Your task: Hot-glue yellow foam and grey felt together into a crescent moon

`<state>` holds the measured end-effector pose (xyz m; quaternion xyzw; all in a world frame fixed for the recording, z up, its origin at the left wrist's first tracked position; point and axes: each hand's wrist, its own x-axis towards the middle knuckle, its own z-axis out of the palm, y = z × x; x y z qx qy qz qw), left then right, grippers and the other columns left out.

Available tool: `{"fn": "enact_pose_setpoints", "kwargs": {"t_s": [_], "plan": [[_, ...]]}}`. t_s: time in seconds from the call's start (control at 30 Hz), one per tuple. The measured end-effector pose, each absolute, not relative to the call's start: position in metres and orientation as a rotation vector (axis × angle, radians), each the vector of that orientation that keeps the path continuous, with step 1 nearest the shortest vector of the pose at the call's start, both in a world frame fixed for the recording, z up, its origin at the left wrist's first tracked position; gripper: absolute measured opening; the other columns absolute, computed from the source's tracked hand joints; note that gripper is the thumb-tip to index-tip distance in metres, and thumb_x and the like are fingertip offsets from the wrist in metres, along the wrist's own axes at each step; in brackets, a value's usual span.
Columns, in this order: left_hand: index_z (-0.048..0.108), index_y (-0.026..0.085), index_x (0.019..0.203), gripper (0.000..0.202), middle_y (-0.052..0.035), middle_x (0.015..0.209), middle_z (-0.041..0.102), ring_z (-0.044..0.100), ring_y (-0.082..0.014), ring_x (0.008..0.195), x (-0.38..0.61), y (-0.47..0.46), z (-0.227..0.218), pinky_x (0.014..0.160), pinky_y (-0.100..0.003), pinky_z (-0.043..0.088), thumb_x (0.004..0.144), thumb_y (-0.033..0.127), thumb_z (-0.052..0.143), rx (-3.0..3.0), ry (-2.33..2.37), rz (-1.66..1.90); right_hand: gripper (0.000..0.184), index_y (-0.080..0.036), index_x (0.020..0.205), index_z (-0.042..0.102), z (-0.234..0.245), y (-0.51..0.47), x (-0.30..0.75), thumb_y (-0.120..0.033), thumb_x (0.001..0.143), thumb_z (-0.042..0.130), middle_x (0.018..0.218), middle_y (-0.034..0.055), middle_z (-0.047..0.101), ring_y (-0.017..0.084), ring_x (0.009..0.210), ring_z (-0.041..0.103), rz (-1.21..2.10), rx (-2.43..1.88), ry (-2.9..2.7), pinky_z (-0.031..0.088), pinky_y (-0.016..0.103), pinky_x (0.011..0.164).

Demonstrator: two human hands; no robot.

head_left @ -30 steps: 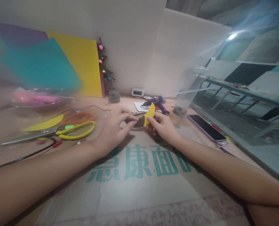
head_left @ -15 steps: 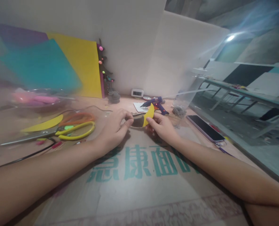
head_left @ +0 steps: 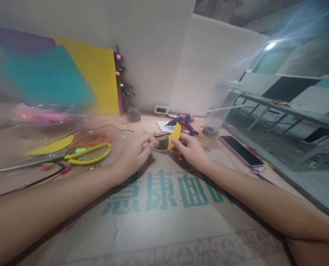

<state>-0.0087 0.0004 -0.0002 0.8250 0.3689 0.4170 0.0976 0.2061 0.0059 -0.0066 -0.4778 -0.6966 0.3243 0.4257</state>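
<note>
Right hand (head_left: 191,149) pinching curved yellow-and-dark sheet piece (head_left: 174,136) | left hand (head_left: 135,153) narrowed at dark end, grip unclear | likely light, bendable; hold edges

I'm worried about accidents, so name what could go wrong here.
The glue gun lies just beyond the right hand, red light glowing; if hot, it might cause a burn. The thin yellow piece pinched in that hand might crease. The phone near the edge of the table could be knocked off.
</note>
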Motion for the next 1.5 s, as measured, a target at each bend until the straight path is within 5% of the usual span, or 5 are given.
{"fn": "enact_pose_setpoints", "kwargs": {"t_s": [0.37,0.67,1.0,1.5], "plan": [[0.060,0.019,0.074,0.019,-0.0003,0.084,0.065,0.059,-0.0174,0.086,-0.0076,0.0003,-0.0015,0.082,-0.031,0.044,0.083,0.032,0.070,2.476,1.108,1.248,0.030,-0.018,0.082,0.059,-0.0043,0.0045,0.2060,-0.046,0.090,0.054,0.064,-0.0002,0.061,0.011,0.050,0.050,0.752,-1.192,-1.780,0.040,0.022,0.045],[0.070,0.019,0.085,0.017,-0.0049,0.104,0.067,0.059,-0.0202,0.105,-0.0093,0.0055,-0.0060,0.096,-0.038,0.044,0.092,0.028,0.058,2.498,1.133,1.329,0.023,-0.018,0.082,0.057,-0.0058,0.0030,0.2054,-0.039,0.090,0.054,0.064,-0.0008,0.061,0.010,0.051,0.052,0.750,-1.134,-1.809,0.041,0.021,0.047],[0.073,0.020,0.098,0.018,-0.0057,0.106,0.069,0.061,-0.0214,0.106,-0.0080,0.0062,-0.0036,0.096,-0.038,0.046,0.090,0.029,0.060,2.479,1.173,1.229,0.022,-0.018,0.080,0.057,-0.0063,0.0031,0.2052,-0.037,0.090,0.055,0.064,-0.0003,0.063,0.011,0.051,0.054,0.675,-1.133,-1.856,0.042,0.022,0.049],[0.072,0.020,0.092,0.014,-0.0048,0.101,0.070,0.062,-0.0211,0.100,-0.0071,0.0035,-0.0025,0.091,-0.035,0.046,0.086,0.031,0.065,2.567,1.179,1.221,0.024,-0.016,0.081,0.062,-0.0106,0.0012,0.2083,-0.036,0.092,0.053,0.067,0.0006,0.062,0.011,0.057,0.055,0.496,-1.161,-2.003,0.041,0.023,0.054]]}}
